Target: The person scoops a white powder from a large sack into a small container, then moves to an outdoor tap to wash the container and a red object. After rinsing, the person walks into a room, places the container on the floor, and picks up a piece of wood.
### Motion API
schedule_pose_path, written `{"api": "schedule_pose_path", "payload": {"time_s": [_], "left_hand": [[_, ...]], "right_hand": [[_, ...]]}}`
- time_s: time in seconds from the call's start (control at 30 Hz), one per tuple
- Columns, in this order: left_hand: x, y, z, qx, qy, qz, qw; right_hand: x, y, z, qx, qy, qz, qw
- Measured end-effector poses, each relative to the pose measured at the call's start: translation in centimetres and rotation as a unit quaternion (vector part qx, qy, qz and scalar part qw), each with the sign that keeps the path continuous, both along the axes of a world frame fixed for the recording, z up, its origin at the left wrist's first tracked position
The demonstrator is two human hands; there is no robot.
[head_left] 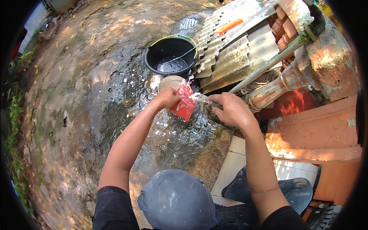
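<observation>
My left hand (pixel 167 98) is closed on the edge of a flat red plate (pixel 183 109), which is tilted and smeared with white wet material. In my right hand (pixel 232 109) is a putty knife (pixel 199 97), its whitish blade pointing left and touching or nearly touching the red plate's face. Just beyond my left hand lies a round pale dish or lid (pixel 168 82), partly covered by the hand and plate. Farther off stands a black bucket (pixel 153 63) with a yellow handle and some water in it. A thin metal rod with an orange handle (pixel 230 27) leans out of the bucket.
Wet, rough concrete ground (pixel 88 126) with white flecks spreads around my hands. Corrugated roof sheets (pixel 226 69) are stacked at the far right, beside a weathered pipe (pixel 272 90) and an orange ledge (pixel 314 130). My knees and pale floor tiles (pixel 234 165) are close by.
</observation>
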State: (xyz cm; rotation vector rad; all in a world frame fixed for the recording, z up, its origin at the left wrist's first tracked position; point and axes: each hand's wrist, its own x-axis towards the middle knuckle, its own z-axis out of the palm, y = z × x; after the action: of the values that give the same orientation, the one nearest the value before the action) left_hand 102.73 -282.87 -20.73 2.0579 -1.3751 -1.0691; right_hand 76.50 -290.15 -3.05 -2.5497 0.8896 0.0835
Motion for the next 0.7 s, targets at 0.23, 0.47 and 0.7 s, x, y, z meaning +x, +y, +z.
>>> {"api": "schedule_pose_path", "payload": {"time_s": [0.23, 0.47, 0.7], "left_hand": [[0.1, 9.6, 3.0, -0.010, 0.214, 0.153, 0.965], [-0.3, 16.5, 2.2, -0.022, 0.074, 0.247, 0.966], [-3.2, 11.7, -1.0, -0.094, 0.055, 0.338, 0.935]], "right_hand": [[8.2, -4.8, -2.7, -0.108, 0.093, 0.136, 0.980], [12.0, -6.5, -2.3, -0.030, 0.157, 0.242, 0.957], [6.8, -6.1, -1.4, 0.002, 0.138, 0.154, 0.978]]}}
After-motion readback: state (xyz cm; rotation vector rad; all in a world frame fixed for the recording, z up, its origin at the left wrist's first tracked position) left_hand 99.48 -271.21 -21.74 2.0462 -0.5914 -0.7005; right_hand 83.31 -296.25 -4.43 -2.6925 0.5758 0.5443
